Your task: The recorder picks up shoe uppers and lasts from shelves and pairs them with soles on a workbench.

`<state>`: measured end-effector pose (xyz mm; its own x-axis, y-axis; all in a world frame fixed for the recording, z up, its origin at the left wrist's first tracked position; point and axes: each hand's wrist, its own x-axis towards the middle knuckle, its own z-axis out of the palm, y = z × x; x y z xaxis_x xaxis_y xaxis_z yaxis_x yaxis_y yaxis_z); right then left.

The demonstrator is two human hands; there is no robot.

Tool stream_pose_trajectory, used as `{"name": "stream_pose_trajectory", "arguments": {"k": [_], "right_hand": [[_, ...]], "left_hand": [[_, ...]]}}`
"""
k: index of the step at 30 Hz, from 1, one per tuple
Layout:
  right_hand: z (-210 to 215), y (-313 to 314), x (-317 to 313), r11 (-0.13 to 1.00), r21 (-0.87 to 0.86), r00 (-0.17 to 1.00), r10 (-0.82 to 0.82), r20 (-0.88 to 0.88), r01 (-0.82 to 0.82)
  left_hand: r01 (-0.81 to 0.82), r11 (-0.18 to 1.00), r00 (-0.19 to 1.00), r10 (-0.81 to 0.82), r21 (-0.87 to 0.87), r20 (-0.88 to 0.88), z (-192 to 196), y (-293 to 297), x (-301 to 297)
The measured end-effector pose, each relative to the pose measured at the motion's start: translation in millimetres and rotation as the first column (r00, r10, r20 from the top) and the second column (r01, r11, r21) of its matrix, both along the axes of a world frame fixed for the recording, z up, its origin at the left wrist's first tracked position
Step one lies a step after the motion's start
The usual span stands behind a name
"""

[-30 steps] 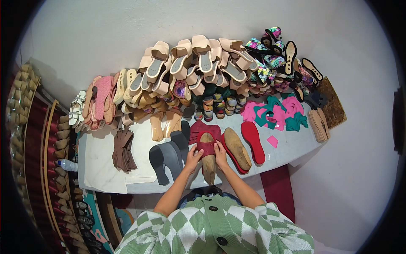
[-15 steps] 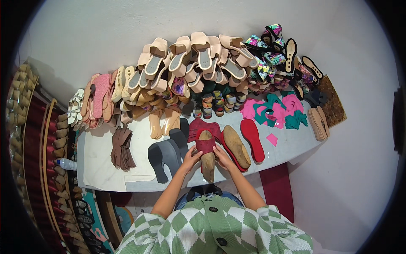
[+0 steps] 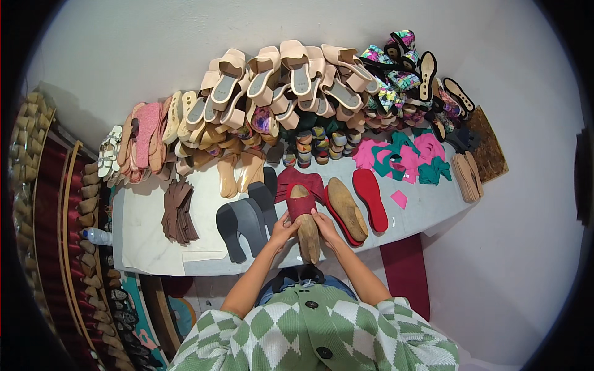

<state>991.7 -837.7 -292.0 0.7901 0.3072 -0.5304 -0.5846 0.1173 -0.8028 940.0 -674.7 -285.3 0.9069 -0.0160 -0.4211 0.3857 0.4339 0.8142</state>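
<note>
Both the left hand (image 3: 283, 232) and the right hand (image 3: 325, 226) hold a wooden foot shape (image 3: 308, 238), fingers curled around its sides. A dark red strap (image 3: 301, 207) goes over it. It is at the near edge of the table (image 3: 427, 204), between a grey shoe bottom (image 3: 250, 214) and a second wooden foot (image 3: 348, 210).

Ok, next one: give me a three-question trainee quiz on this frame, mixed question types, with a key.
1. True or false: the left hand and the right hand hold a wooden last with a dark red strap across it.
2. Which lies just right of the other last, the one on the table with a red edge under it?
A) a plastic bottle
B) a flat red sole
C) brown strips
3. Fill in: mixed among the pink pieces are others coloured ____.

Key: 1 true; 2 B; 3 teal green.
</note>
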Motion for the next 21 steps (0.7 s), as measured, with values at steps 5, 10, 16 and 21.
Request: {"name": "stream_pose_trajectory", "arguments": {"k": [5, 10, 16, 21], "right_hand": [[-15, -14, -15, 0.952, 0.305, 0.997, 0.045, -0.069, -0.022], [-19, -15, -24, 0.938, 0.347, 0.998, 0.037, -0.059, -0.014], [-26, -17, -25, 0.937, 0.349, 0.999, 0.013, -0.032, -0.001], [-3, -30, -16, 0.95, 0.295, 0.993, 0.112, -0.029, -0.099]], "left_hand": [[0.022, 0.999, 0.999, -0.023, -0.026, -0.04, -19, 4, 2], [0.014, 1.0, 0.998, -0.015, -0.02, -0.055, -19, 3, -11], [0.002, 0.993, 0.998, -0.009, -0.12, -0.055, -16, 1, -14], [0.159, 0.987, 0.987, -0.159, -0.007, -0.025, 10, 9, -9]]}}
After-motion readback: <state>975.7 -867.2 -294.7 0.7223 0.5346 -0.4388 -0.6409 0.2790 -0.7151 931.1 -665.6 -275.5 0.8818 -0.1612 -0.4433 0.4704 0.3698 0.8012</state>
